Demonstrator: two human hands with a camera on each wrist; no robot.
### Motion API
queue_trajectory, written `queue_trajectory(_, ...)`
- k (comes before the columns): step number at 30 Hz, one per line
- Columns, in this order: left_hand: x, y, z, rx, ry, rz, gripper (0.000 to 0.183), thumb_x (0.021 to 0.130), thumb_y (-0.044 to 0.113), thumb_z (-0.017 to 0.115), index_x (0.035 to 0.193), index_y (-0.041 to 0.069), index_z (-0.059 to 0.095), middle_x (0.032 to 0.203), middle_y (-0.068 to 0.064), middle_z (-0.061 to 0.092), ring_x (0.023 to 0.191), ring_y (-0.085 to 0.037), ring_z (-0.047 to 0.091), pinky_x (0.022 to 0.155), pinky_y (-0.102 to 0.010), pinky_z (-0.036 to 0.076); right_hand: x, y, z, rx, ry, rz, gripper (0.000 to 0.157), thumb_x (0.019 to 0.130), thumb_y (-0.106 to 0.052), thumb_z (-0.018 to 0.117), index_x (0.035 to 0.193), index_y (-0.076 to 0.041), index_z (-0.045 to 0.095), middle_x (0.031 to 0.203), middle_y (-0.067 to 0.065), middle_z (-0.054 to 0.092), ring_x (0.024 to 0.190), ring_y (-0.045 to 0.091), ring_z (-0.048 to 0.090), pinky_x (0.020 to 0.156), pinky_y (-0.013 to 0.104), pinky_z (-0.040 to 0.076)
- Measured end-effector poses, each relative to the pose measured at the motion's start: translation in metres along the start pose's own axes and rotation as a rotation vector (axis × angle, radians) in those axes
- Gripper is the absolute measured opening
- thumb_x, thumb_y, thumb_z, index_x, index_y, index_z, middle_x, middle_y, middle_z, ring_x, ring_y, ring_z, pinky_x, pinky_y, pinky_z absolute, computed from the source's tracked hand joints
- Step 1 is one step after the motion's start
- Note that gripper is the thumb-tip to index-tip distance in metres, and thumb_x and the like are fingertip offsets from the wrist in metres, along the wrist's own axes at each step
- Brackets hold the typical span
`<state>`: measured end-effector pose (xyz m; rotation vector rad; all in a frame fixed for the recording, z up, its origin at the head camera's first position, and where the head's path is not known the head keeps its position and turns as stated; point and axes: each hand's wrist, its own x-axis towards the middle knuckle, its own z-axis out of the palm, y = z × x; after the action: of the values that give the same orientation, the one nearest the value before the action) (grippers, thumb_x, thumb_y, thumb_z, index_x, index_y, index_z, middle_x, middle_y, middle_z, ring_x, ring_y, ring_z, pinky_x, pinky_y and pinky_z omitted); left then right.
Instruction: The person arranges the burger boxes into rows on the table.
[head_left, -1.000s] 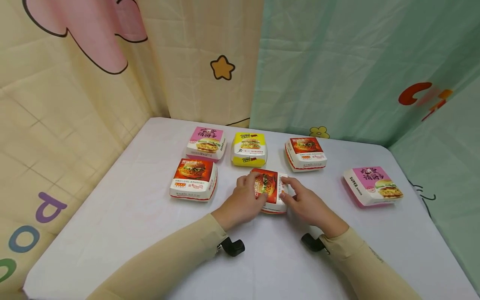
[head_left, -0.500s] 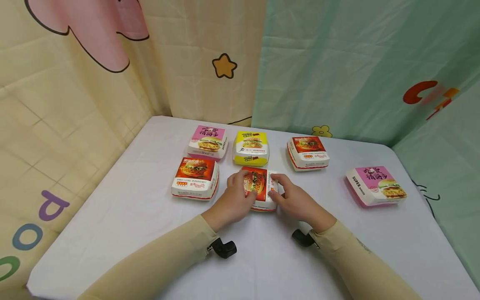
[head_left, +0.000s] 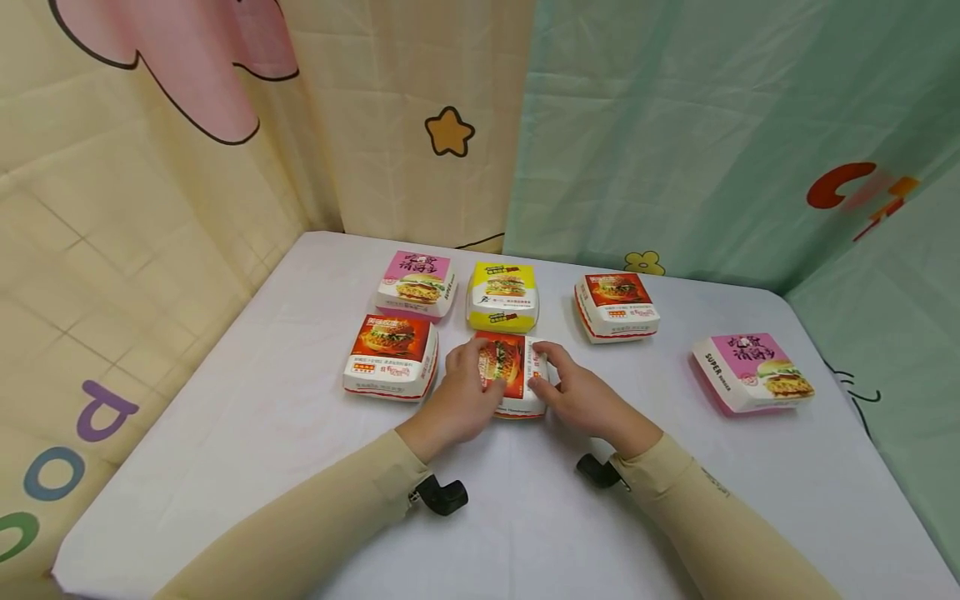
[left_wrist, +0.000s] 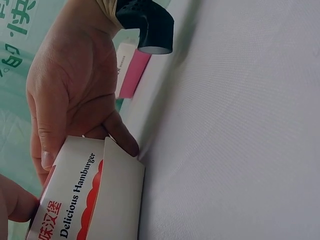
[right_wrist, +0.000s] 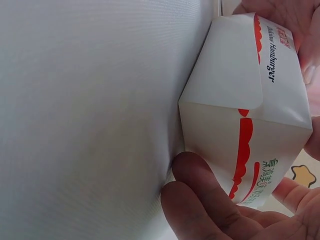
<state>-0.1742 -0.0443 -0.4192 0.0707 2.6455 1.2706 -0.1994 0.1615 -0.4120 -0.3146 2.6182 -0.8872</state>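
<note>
A red-and-white burger box (head_left: 508,360) sits at the middle of the white table, its printed text turned sideways. My left hand (head_left: 459,402) grips its left side, with the thumb over the near left part of the lid. From the right, my right hand (head_left: 587,402) holds the opposite side, thumb and fingers about its edge. The left wrist view shows "Delicious Hamburger" on the box's near wall (left_wrist: 75,195). In the right wrist view, fingers (right_wrist: 200,200) of the right hand lie low along the box's side (right_wrist: 220,135). The box's base appears to touch the cloth.
A yellow burger box (head_left: 502,297) stands just behind the held one. Red-and-white boxes stand at left (head_left: 392,357) and back right (head_left: 617,307). Pink boxes stand at back left (head_left: 416,283) and far right (head_left: 752,372). Curtains (head_left: 637,125) border the table (head_left: 262,442).
Both hands have shifted the red-and-white box leftward across the table, so it now stands in front of the yellow box. The other boxes have kept their places; the head view moved slightly.
</note>
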Motion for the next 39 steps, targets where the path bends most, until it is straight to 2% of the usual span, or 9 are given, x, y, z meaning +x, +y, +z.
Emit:
queue_trajectory(8,0.0,0.0005,-0.0016,-0.005,0.001,-0.007,0.073,0.105,0.035,0.06,0.164,0.016,0.021,0.168,-0.018,0.02,0.138,-0.038,0.049,0.12,-0.058,0.041,-0.0012,-0.0016,0.0002,-0.009,0.001,-0.01,0.065,0.109,-0.038,0.055,0.164,-0.023,0.025,0.17,0.018,0.035,0.136,0.038,0.057,0.113,0.062,0.047)
queue_trajectory(17,-0.0004,0.0016,-0.0039,-0.008,0.005,-0.016,0.073,0.105,0.034,0.061,0.164,0.015,0.022,0.168,-0.017,0.018,0.14,-0.038,0.048,0.12,-0.057,0.041,-0.0009,-0.0034,0.0002,-0.027,0.002,-0.018,0.063,0.109,-0.039,0.054,0.164,-0.025,0.026,0.166,0.018,0.041,0.109,0.03,0.064,0.097,0.053,0.055)
queue_trajectory(20,-0.0005,0.0016,-0.0039,-0.012,0.004,-0.024,0.073,0.105,0.034,0.061,0.164,0.015,0.021,0.169,-0.016,0.017,0.141,-0.038,0.047,0.12,-0.057,0.042,-0.0005,-0.0044,0.0003,-0.025,0.001,-0.019,0.063,0.109,-0.038,0.054,0.164,-0.025,0.025,0.167,0.017,0.04,0.111,0.03,0.063,0.1,0.054,0.054)
queue_trajectory(24,-0.0004,0.002,-0.0037,-0.025,0.0,-0.031,0.074,0.105,0.035,0.062,0.164,0.014,0.021,0.169,-0.015,0.017,0.142,-0.036,0.045,0.12,-0.057,0.042,-0.0003,-0.0044,0.0007,-0.021,0.004,-0.017,0.064,0.11,-0.039,0.053,0.165,-0.025,0.024,0.168,0.017,0.038,0.122,0.033,0.061,0.11,0.059,0.05)
queue_trajectory(27,-0.0001,0.0023,-0.0038,-0.028,0.001,-0.03,0.074,0.105,0.035,0.062,0.164,0.014,0.021,0.169,-0.015,0.017,0.143,-0.036,0.045,0.12,-0.057,0.042,-0.0002,-0.0034,0.0007,-0.024,0.006,-0.021,0.064,0.11,-0.039,0.053,0.165,-0.025,0.024,0.167,0.018,0.04,0.12,0.033,0.062,0.108,0.058,0.051)
queue_trajectory(32,0.0004,0.0019,-0.0033,-0.02,0.008,-0.023,0.074,0.105,0.034,0.062,0.163,0.014,0.021,0.168,-0.016,0.018,0.142,-0.037,0.045,0.12,-0.057,0.041,0.0003,-0.0021,0.0008,-0.027,0.013,-0.031,0.063,0.11,-0.039,0.053,0.165,-0.026,0.024,0.164,0.018,0.043,0.105,0.03,0.062,0.096,0.051,0.055)
queue_trajectory(39,-0.0007,0.0024,-0.0044,-0.021,0.006,-0.022,0.074,0.105,0.034,0.062,0.164,0.015,0.021,0.168,-0.016,0.018,0.143,-0.038,0.045,0.121,-0.058,0.04,0.0007,-0.001,0.0018,-0.014,0.014,-0.034,0.063,0.11,-0.04,0.052,0.165,-0.026,0.024,0.168,0.017,0.039,0.116,0.031,0.06,0.108,0.057,0.051)
